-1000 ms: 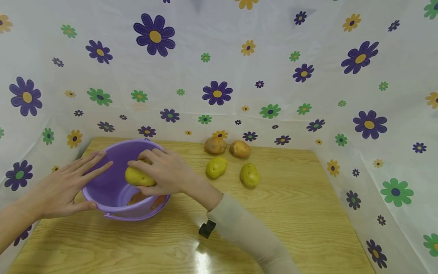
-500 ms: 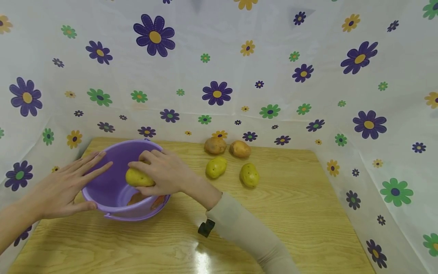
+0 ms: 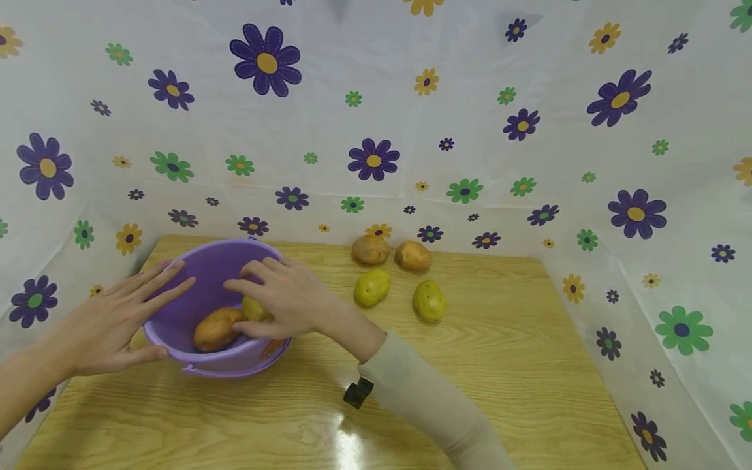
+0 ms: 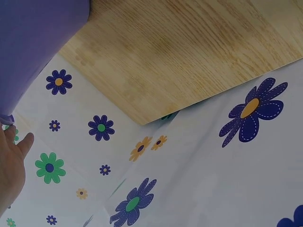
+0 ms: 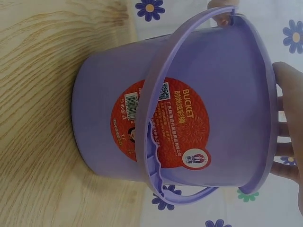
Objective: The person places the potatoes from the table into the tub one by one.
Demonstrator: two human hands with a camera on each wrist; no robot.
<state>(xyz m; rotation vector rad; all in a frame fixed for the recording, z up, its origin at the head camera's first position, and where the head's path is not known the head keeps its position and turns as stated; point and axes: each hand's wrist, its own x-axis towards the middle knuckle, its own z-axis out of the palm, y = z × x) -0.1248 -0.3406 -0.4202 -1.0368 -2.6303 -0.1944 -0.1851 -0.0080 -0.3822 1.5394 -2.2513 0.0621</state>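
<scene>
A purple bucket (image 3: 235, 367) stands upright on the table's left side. My left hand (image 3: 111, 320) rests with spread fingers over its left rim; its thumb and fingertips show near the rim in the left wrist view. My right hand (image 3: 288, 297) reaches over the right rim, fingers and thumb apart and bent down into the bucket. Beneath it lies a yellow-green potato (image 3: 254, 308), partly hidden by the hand and apart from the fingertips. Beside that one is a brown potato (image 3: 216, 329). The right wrist view shows the bucket's red label (image 5: 184, 118) and its lowered handle (image 5: 154, 94).
Two brown potatoes, one left (image 3: 370, 249) and one right (image 3: 413, 256), lie near the table's back edge. In front of them are two yellow-green spotted potatoes, left (image 3: 372, 287) and right (image 3: 429, 301). A flowered sheet (image 3: 376, 117) surrounds the wooden table (image 3: 499, 365).
The yellow-green potato has left my right hand's grip and dropped lower in the bucket, to the right. The brown potato inside now shows more fully. My left hand stays on the rim.
</scene>
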